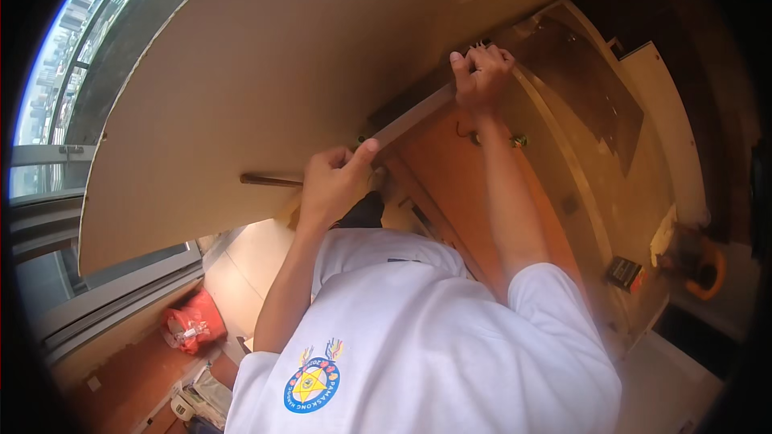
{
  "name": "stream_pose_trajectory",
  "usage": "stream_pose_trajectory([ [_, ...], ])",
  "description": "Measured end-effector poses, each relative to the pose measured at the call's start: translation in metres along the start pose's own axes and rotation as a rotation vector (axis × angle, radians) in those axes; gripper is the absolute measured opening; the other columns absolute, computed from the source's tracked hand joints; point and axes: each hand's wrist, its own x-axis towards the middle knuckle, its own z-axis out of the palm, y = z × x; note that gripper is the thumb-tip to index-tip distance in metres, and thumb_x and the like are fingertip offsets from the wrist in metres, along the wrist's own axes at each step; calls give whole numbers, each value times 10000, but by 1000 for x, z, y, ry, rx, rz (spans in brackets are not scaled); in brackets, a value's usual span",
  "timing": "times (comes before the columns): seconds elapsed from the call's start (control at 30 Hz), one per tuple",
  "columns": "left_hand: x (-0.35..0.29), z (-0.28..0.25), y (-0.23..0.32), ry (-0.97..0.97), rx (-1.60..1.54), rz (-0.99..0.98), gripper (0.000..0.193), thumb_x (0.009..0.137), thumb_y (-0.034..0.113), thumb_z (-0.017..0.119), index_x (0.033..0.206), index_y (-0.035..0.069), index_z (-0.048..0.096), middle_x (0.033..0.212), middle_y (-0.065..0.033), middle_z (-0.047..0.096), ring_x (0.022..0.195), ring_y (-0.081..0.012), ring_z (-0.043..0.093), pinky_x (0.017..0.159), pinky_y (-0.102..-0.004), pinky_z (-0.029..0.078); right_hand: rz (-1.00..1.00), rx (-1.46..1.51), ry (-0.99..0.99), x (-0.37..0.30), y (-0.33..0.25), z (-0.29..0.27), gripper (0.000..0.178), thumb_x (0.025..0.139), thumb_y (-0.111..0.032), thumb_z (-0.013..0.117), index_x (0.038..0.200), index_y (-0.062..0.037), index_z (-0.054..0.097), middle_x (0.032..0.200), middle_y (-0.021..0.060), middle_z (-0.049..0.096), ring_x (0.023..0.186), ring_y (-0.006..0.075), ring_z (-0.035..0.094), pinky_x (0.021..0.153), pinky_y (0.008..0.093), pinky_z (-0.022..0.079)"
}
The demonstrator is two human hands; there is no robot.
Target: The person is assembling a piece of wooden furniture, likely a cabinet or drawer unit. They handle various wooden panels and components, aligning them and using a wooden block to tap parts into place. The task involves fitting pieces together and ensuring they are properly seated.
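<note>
A long, pale, narrow strip (416,117) runs slantwise between my two hands, along the lower edge of a large beige panel (225,88). My left hand (326,183) is closed at the strip's near left end, thumb pointing up and right; its other fingers are partly hidden. Farther off, my right hand (484,79) is closed at the strip's far right end with its fingers curled and thumb raised. Whether the strip is a separate piece or part of a board I cannot tell. A thin brown stick (271,181) lies against the panel beside my left hand.
An orange-brown surface (450,169) lies below the strip. Right of it are a wooden frame with a dark brown sheet (579,72), a small dark box (624,273) and an orange-handled tool (708,273). A red plastic bag (195,321) sits lower left, near the window (64,56).
</note>
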Motion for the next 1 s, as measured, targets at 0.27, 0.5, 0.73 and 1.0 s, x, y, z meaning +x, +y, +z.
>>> stream_pose_trajectory([
  [0.27, -6, -10, 6, -256, -234, -23, 323, 1006, 283, 675, 862, -6, 687, 755, -21, 637, 683, -83, 544, 635, -243, 433, -18, -6, 12, 1, -5, -2, 450, 843, -351, 663, 523, -101, 467, 542, 44, 507, 629, 272, 507, 870, 411, 372],
  [0.5, -10, -25, -6, -164, -321, 11, 265, 1014, 240, 656, 949, -12, 703, 814, -31, 665, 746, -91, 582, 685, -237, 469, -11, 7, 17, -1, -2, -1, 452, 845, -350, 657, 522, -101, 463, 530, 35, 496, 621, 265, 502, 874, 407, 368],
  [0.73, -3, -16, 2, -243, -97, -2, 290, 986, 269, 675, 908, -9, 695, 768, -27, 655, 721, -86, 554, 652, -255, 435, -12, 8, 13, -3, -2, -5, 452, 851, -346, 651, 524, -98, 460, 539, 36, 498, 627, 264, 504, 874, 406, 363],
  [1.0, -13, -13, 1, -133, -303, 89, 238, 1016, 207, 628, 925, -3, 694, 786, -16, 673, 733, -78, 563, 699, -256, 462, 14, 20, 0, -6, -8, -9, 439, 857, -335, 646, 538, -88, 471, 554, 45, 507, 640, 270, 508, 882, 404, 364],
])
